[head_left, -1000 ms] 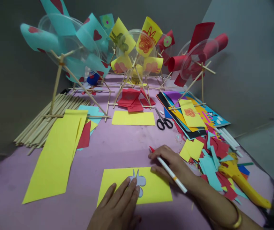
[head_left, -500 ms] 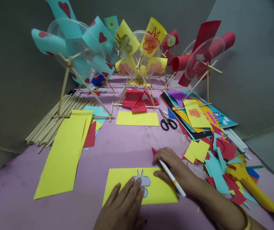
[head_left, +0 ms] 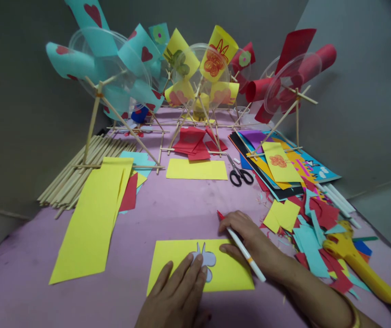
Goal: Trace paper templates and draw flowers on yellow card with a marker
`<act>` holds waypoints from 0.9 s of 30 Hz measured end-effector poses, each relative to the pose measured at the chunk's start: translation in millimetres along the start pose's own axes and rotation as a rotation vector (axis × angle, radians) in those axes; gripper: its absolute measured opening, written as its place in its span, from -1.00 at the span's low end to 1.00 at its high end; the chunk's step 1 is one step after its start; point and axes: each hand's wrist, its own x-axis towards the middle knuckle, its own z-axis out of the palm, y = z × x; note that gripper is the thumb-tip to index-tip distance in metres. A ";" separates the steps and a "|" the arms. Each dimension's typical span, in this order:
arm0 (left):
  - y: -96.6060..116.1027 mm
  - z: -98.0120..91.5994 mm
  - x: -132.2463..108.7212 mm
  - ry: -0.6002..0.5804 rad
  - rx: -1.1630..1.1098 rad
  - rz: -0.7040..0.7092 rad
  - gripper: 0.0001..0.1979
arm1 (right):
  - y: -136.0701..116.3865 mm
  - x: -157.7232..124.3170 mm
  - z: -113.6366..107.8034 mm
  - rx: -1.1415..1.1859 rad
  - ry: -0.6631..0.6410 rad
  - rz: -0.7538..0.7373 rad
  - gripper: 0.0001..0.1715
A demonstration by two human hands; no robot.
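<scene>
A yellow paper strip [head_left: 232,273] lies flat near the front of the table. On it is a lavender butterfly shape [head_left: 209,258]; whether it is a cut-out or an opening I cannot tell. My left hand [head_left: 176,287] lies flat over the strip's left part with fingers stretched, covering the butterfly's left side. Between the fingers of my right hand [head_left: 246,234] is a white marker pen [head_left: 246,253], its red tip pointing up and left, away from the paper. My right thumb is by the strip's upper edge, right of the butterfly.
Several paper-bladed pinwheels [head_left: 108,59] on stick stands line the back. Yellow strips [head_left: 88,223] and a stick bundle [head_left: 79,175] lie left. Black-handled scissors [head_left: 240,176] lie ahead. Paper scraps [head_left: 313,246] and a yellow glue gun [head_left: 362,269] are at the right.
Both hands, the marker pen and the yellow strip keep their places. The whole view has shifted very slightly.
</scene>
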 end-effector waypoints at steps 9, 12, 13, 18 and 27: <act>-0.4 -0.6 5.0 0.026 0.005 -0.005 -0.69 | 0.2 -2.3 7.2 0.012 0.076 -0.159 -0.95; -0.4 -1.7 5.8 0.004 -0.015 -0.012 -0.73 | -1.1 -5.2 12.7 0.020 0.012 -0.356 -0.85; -0.2 -1.5 5.9 -0.004 -0.028 -0.020 -0.73 | -1.3 -6.1 14.1 0.000 -0.023 -0.387 -0.81; -1.0 -2.4 5.7 -0.015 -0.161 -0.090 -0.73 | 0.0 -7.1 17.4 -0.083 -0.059 -0.389 -0.69; -18.8 -19.7 -4.0 -0.007 -0.340 -0.352 -0.68 | 10.9 -7.1 22.2 -0.059 -0.062 -0.402 -0.75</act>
